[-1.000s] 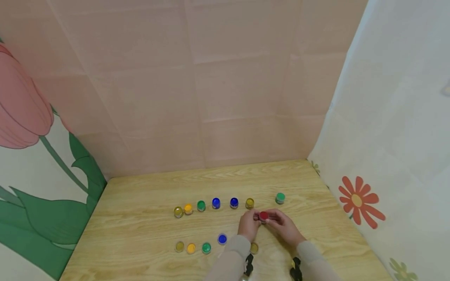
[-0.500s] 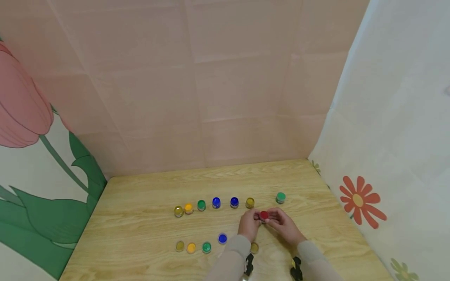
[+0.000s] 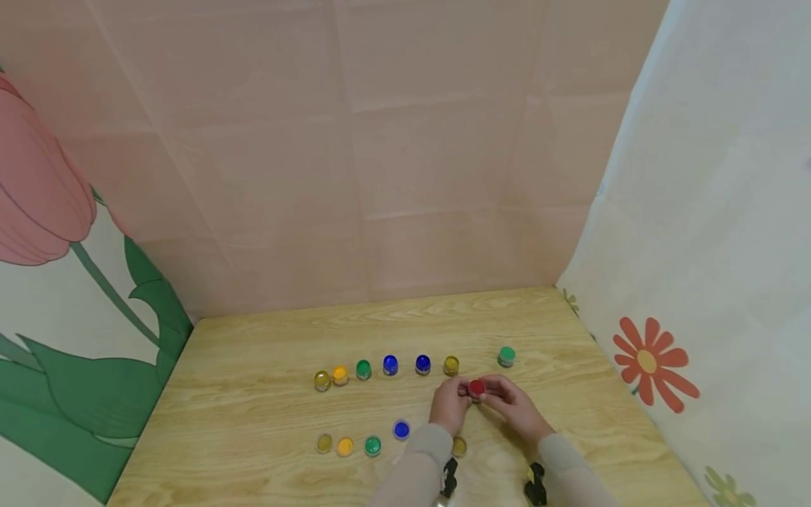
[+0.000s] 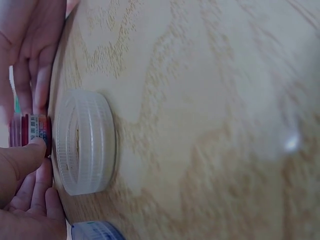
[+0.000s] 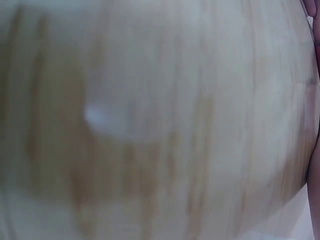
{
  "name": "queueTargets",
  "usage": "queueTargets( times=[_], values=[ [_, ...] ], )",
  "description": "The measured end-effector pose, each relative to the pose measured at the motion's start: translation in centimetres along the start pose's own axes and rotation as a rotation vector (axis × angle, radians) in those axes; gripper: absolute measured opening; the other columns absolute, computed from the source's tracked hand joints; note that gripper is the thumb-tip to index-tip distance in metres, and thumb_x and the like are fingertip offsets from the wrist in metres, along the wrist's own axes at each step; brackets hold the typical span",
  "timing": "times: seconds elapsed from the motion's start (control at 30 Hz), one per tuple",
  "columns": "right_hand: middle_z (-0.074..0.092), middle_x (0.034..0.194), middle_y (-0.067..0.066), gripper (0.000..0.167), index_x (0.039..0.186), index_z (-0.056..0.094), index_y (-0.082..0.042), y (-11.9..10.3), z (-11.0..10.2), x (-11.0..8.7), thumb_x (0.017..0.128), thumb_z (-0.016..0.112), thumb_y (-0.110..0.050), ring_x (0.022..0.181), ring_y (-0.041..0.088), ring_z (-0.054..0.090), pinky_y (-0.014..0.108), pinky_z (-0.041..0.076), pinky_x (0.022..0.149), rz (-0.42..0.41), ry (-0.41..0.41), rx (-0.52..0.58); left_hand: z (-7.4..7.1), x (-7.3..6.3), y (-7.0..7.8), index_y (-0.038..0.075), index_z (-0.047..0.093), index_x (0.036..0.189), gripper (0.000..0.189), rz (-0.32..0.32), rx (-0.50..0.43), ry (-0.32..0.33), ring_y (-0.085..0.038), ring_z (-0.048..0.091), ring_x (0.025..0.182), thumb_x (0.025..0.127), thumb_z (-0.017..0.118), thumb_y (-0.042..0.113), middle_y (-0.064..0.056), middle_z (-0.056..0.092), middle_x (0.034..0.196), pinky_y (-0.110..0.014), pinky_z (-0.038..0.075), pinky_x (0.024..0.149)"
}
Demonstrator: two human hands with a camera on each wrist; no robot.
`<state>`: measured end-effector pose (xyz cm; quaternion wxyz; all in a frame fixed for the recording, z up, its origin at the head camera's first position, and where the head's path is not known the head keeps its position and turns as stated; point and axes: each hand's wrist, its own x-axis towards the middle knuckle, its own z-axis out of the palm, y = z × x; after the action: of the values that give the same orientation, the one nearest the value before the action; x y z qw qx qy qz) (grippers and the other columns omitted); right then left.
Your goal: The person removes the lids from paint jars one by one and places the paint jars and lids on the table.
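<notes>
A small red paint jar (image 3: 477, 388) is held between both hands over the right part of the table. In the left wrist view, the thumb and fingers of my left hand (image 3: 448, 408) grip the labelled body of this paint jar (image 4: 37, 131). My right hand (image 3: 518, 412) pinches it from the other side, fingers at its top, partly hidden. A loose clear lid (image 4: 87, 142) lies on the table close to the left wrist; the head view shows it as a yellowish lid (image 3: 459, 446) beside the left sleeve. Only a sliver of the right hand (image 5: 314, 187) shows in the right wrist view.
Behind the hands stands a row of small paint jars, from a yellowish jar (image 3: 322, 381) to another yellowish jar (image 3: 450, 365). A green jar (image 3: 506, 356) stands apart, right. Several lids, among them a blue lid (image 3: 402, 429), lie nearer on the wooden table (image 3: 253, 408). Cloth backdrops (image 3: 405, 155) border it.
Hardly anything differs: both hands keep their hold on the red paint jar in the same spot, and the jars and lids stay put. The head view has shifted very slightly.
</notes>
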<state>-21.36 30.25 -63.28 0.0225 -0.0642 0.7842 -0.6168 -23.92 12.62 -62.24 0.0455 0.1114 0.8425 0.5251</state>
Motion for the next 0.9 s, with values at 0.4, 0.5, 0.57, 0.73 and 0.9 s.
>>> queueTargets(
  times=[0.4,0.5,0.57,0.73,0.9],
  values=[
    [0.062,0.128,0.026,0.037,0.132,0.057,0.004,0.1,0.12,-0.03,0.099,0.065,-0.01,0.112,0.017,0.063,0.021,0.052,0.093,-0.008,0.011,-0.007,-0.13,-0.1,0.19,0.007,0.071,0.105,0.021,0.025,0.023,0.003,-0.008,0.063,0.085,0.088,0.074,-0.004,0.003,0.069,0.093,-0.023,0.054,0.077],
    [0.062,0.131,0.024,0.038,0.135,0.058,0.002,0.11,-0.01,-0.11,0.1,0.063,-0.01,0.114,0.013,0.062,0.02,0.05,0.094,0.009,0.018,-0.023,-0.14,-0.11,0.27,0.008,0.071,0.105,0.021,0.016,0.021,-0.002,-0.008,0.063,0.086,0.088,0.074,-0.004,0.003,0.069,0.094,-0.023,0.054,0.078],
    [0.062,0.132,0.024,0.039,0.137,0.057,0.002,0.15,-0.1,-0.16,0.101,0.062,-0.011,0.115,0.012,0.061,0.018,0.048,0.095,0.008,0.017,-0.036,-0.08,-0.08,0.26,0.008,0.071,0.105,0.021,0.014,0.023,-0.003,-0.007,0.063,0.086,0.088,0.074,-0.004,0.003,0.068,0.094,-0.023,0.054,0.077],
    [0.061,0.129,0.027,0.042,0.137,0.053,0.005,0.22,-0.07,-0.06,0.1,0.064,-0.011,0.111,0.01,0.062,0.018,0.049,0.093,-0.007,0.023,-0.014,0.1,0.08,0.04,0.008,0.07,0.107,0.023,-0.002,0.019,-0.005,-0.007,0.062,0.087,0.088,0.073,-0.004,0.003,0.068,0.096,-0.024,0.054,0.079],
    [0.062,0.125,0.027,0.039,0.129,0.053,0.008,0.39,0.21,0.06,0.096,0.069,-0.006,0.107,0.009,0.063,0.019,0.052,0.091,0.0,0.049,-0.001,0.21,0.1,-0.18,0.008,0.07,0.108,0.022,-0.021,0.018,-0.012,-0.007,0.062,0.087,0.089,0.073,-0.003,0.004,0.067,0.095,-0.024,0.054,0.079]
  ],
)
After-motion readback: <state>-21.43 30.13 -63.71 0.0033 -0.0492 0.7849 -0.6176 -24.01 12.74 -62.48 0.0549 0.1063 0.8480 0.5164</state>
